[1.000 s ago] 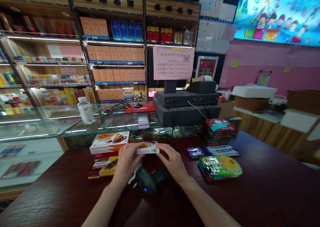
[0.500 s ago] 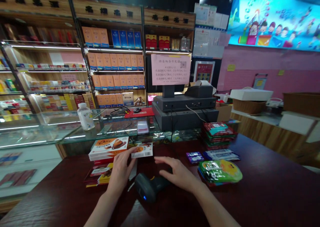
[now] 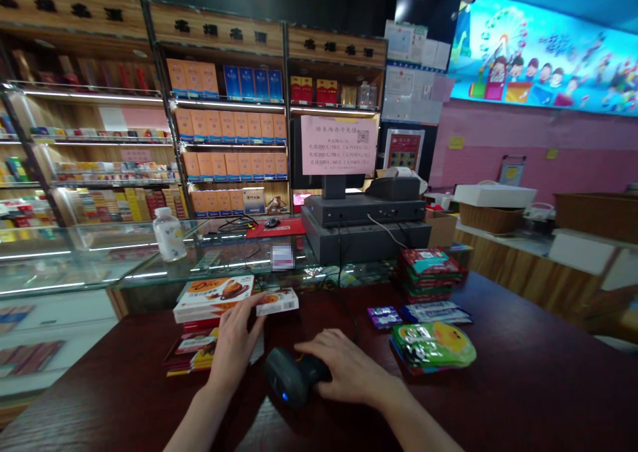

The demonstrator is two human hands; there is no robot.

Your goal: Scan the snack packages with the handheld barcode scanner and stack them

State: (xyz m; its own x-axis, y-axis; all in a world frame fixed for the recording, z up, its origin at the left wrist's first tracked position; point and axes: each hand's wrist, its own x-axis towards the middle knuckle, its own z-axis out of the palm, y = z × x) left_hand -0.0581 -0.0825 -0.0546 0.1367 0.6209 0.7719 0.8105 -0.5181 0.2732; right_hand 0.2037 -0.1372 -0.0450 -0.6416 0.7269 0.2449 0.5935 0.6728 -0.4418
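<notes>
My left hand (image 3: 235, 336) is closed on one end of a small white box (image 3: 279, 302) with a barcode on its side. Beside that hand lies a stack of chocolate boxes, the top one a white and orange box (image 3: 215, 294), with red and yellow packets (image 3: 192, 352) below. A dark barcode scanner (image 3: 289, 379) with a blue light rests on the table, its head pointing left toward me. My right hand (image 3: 343, 367) has its fingers over the scanner's handle and its thumb along the near side. The palm hides part of the handle.
To the right lie a green snack packet (image 3: 433, 345), a purple packet (image 3: 385, 316), a blue and white packet (image 3: 436, 312) and a stack of red packets (image 3: 429, 272). Behind stand a cash register (image 3: 366, 229) and a white bottle (image 3: 169, 234) on the glass counter (image 3: 149, 276).
My right hand has come down and left onto the scanner's handle, its fingers closing there. My left hand still holds the small box in nearly the same place.
</notes>
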